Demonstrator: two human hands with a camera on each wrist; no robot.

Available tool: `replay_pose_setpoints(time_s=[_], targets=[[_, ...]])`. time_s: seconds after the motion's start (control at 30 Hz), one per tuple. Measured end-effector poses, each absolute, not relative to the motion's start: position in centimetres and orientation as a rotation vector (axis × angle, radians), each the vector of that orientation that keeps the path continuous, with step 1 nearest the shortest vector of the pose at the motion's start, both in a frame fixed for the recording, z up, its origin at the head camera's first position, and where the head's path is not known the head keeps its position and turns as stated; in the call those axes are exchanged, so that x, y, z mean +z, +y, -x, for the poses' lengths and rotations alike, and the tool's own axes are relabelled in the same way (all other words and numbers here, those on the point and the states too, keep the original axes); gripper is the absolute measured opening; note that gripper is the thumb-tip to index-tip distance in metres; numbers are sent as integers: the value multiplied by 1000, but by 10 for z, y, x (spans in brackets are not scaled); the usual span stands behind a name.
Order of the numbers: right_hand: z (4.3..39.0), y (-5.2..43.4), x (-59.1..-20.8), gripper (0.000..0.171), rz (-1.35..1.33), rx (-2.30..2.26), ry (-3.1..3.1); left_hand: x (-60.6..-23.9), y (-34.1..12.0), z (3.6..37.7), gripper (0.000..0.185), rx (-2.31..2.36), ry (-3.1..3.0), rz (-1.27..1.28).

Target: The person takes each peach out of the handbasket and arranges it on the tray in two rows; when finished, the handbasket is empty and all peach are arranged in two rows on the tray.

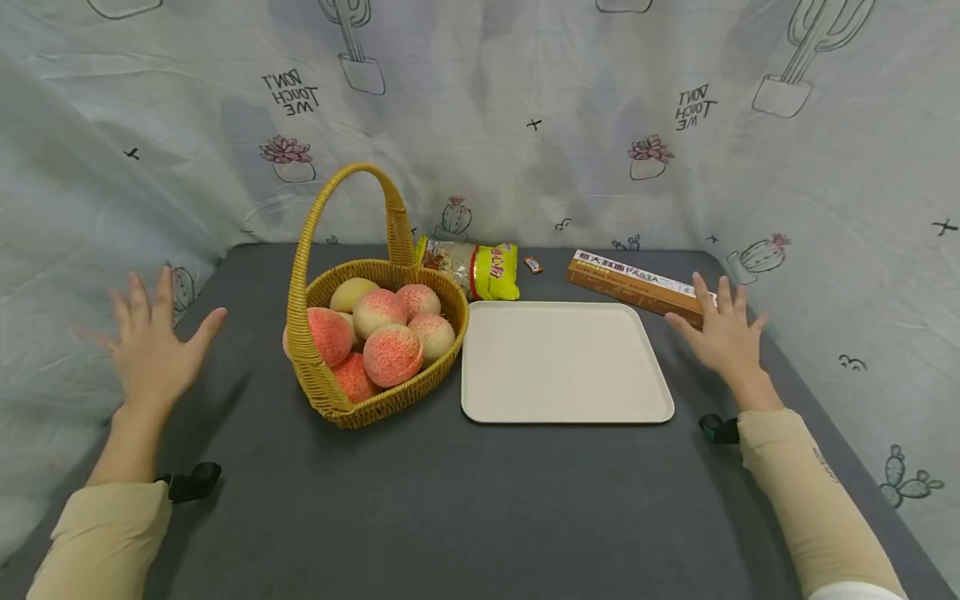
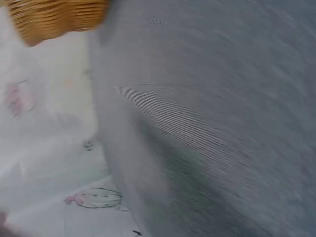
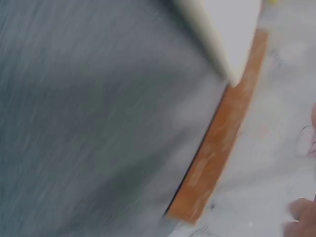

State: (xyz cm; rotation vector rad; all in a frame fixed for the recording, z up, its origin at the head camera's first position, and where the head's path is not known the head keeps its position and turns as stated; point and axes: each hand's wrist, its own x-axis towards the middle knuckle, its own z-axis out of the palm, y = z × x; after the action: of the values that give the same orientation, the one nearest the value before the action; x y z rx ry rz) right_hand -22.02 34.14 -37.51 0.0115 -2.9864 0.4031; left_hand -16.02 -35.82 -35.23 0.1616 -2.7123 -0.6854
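Pasta box [image 1: 642, 286] at the surface's [image 1: 450, 500] far right, angled behind the tray [image 1: 562, 367], just beyond the right hand [image 1: 722, 333]: fingers spread, holding nothing. Left hand [image 1: 153, 346] equally splayed and empty, left of the peach-filled basket [image 1: 330, 392]. Seen only from the head: both hands, peaches [image 1: 390, 350], snack bag [image 1: 480, 268]. Blurred wrist views: basket weave, box [image 3: 217, 143] beside tray corner [image 3: 232, 44]. Bare cloth open near the front edge.

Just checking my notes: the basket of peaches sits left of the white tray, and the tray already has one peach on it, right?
Not quite. The head view shows the tray bare, with nothing on it. All the peaches are in the basket, which does sit just left of the tray.
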Motion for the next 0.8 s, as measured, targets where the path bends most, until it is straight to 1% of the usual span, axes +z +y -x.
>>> replay_pose_setpoints(time_s=[0.1,0.23,0.37,0.47,0.63,0.73,0.8], targets=[[221,326,-369,87,-9,571,-2965,-350,-358,157,74,-1182,-2654,-23],[221,301,-358,72,-25,742,-2914,-351,-351,156,63,-1730,-2515,142],[219,274,-352,62,-145,938,-2839,-359,-341,160,58,-2042,-2325,277],[219,251,-351,56,-282,1090,-2786,-363,-337,162,60,-2007,-2409,352],[219,207,-351,49,-485,1280,-2738,-368,-334,162,71,-1831,-2614,490],[218,179,-349,48,-579,1391,-2717,-372,-330,163,74,-1850,-2618,552],[216,160,-348,48,-629,1472,-2701,-375,-327,164,72,-1918,-2573,592]])
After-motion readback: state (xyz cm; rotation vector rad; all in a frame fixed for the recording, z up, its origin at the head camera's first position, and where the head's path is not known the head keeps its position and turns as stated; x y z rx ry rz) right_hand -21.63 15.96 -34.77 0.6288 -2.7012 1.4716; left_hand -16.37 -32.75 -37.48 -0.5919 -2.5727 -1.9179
